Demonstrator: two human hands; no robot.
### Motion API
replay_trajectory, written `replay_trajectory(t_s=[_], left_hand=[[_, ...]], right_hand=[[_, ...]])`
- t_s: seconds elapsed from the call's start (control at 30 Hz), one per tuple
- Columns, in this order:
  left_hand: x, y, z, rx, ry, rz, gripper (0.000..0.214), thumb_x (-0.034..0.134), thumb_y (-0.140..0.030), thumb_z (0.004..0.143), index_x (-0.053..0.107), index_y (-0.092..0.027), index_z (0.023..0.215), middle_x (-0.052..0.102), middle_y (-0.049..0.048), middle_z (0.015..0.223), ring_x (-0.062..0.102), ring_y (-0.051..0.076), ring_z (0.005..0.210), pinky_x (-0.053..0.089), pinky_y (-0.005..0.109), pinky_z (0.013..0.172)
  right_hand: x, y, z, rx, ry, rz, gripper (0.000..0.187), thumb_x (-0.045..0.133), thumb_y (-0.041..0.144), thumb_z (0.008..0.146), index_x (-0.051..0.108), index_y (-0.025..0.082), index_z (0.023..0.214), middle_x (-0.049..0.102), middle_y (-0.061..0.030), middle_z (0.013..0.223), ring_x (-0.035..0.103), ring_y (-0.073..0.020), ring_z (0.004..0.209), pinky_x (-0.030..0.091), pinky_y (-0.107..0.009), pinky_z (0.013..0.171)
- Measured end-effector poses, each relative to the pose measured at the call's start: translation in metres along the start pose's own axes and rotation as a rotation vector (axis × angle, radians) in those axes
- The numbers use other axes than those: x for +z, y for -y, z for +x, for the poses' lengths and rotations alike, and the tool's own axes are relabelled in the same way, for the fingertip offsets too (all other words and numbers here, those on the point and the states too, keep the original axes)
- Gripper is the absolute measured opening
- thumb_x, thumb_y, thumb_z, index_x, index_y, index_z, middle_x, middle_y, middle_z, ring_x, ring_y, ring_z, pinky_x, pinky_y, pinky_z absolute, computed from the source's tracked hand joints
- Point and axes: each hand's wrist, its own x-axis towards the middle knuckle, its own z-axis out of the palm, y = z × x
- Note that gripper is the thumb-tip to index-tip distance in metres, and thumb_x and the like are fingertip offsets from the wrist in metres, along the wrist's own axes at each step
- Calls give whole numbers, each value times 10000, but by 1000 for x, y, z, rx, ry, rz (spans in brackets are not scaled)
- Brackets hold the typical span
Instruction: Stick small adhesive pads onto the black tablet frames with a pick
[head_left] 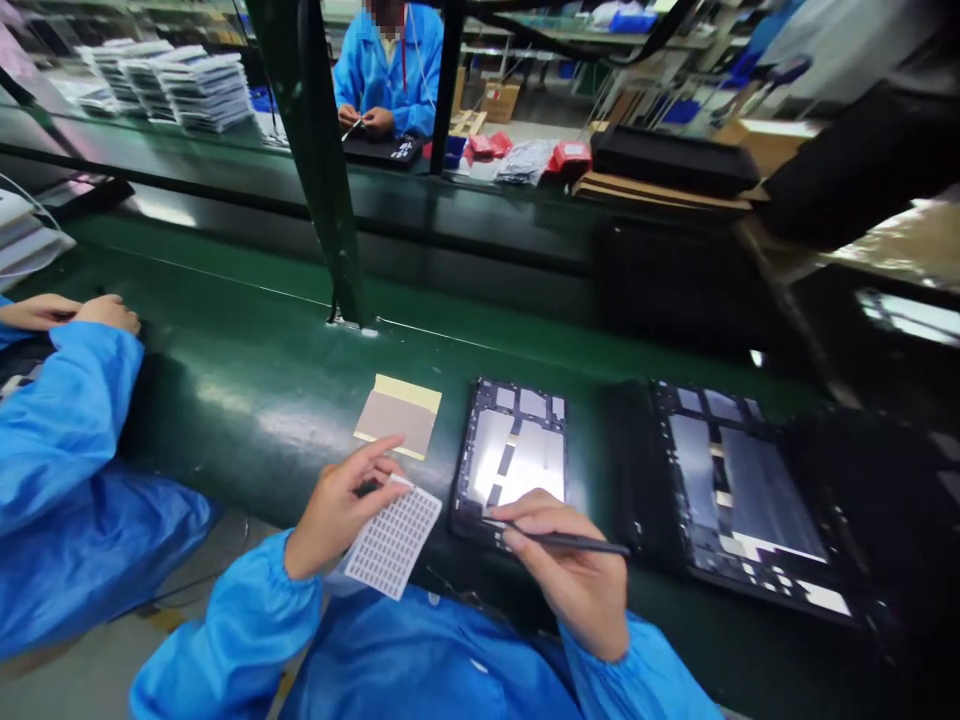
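Note:
Between thumb and fingers, my left hand pinches a white sheet of small dark stickers, tilted over the bench's front edge. My right hand grips black tweezers, their tips over the lower edge of an opened tablet housing. That housing lies flat, with silver panels and a dark ribbon strip down its middle. Whether the tweezer tips hold anything is too small to tell. Just beyond my left fingers lies a brownish card with yellow edges.
Another opened tablet housing lies to the right in a black tray. A green post rises from the green bench. A co-worker's sleeve is close on the left; another person works across the bench.

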Motion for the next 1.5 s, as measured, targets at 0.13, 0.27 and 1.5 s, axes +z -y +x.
replay_trajectory(t_s=[0.13,0.27,1.5], left_hand=[[28,-5,-11,-121,29,-126,429,730,-329,817,649,-184,1213,764,35,861,738,174,775,622,302,747],[41,1,-17,-169,31,-217,399,726,-344,831,644,-178,1184,763,42,879,732,169,784,614,304,754],[29,14,-38,-245,-45,-246,561,795,-356,782,598,-159,1268,790,72,922,757,183,793,622,271,717]], right_hand=[[7,3,-2,-280,211,-281,220,645,115,926,681,251,1096,799,-85,990,762,-233,913,630,-435,872],[9,-3,-10,-377,320,-487,291,573,138,969,645,217,1239,775,-133,1112,740,-258,1039,620,-434,903],[4,-3,-24,-119,99,-60,239,674,82,899,714,230,1082,798,-85,1006,773,-208,896,651,-333,784]])
